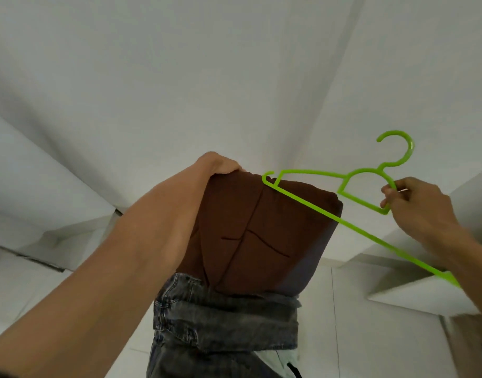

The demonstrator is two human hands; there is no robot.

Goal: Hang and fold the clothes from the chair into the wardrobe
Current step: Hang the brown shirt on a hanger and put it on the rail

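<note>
A folded brown garment (261, 227) is held up in the middle of the view. My left hand (218, 165) grips its top left edge from above. Below it hangs grey washed denim (223, 323), with a strip of purple-grey cloth (308, 266) along the brown garment's right side. My right hand (419, 205) pinches a bright green plastic hanger (310, 203) near its neck. The hanger's long bar crosses in front of the brown garment's top right corner, and its hook points up to the right.
White wall and ceiling surfaces (234, 77) fill the background. A white slanted ledge (414, 293) juts out at the lower right. A pale green item with a black strap (286, 364) shows at the bottom edge.
</note>
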